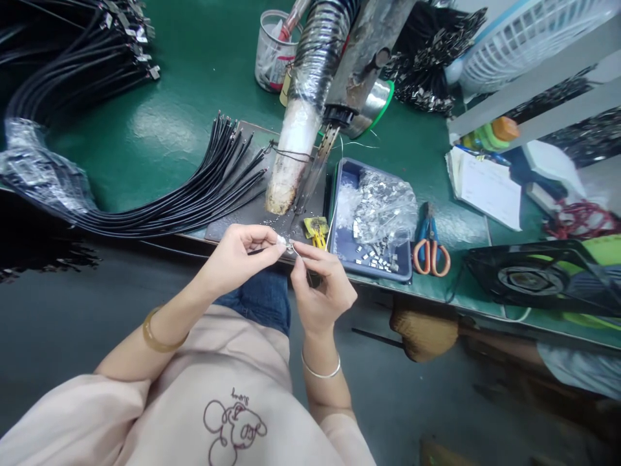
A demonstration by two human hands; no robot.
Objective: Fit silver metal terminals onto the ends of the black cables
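At the bench's near edge, the left hand pinches a black cable end, while the right hand pinches a small metal clip against it. Being tiny, the clip could slip and drop floorward.

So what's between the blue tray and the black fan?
In the head view, orange-handled scissors lie on the green table between the blue tray and the black fan.
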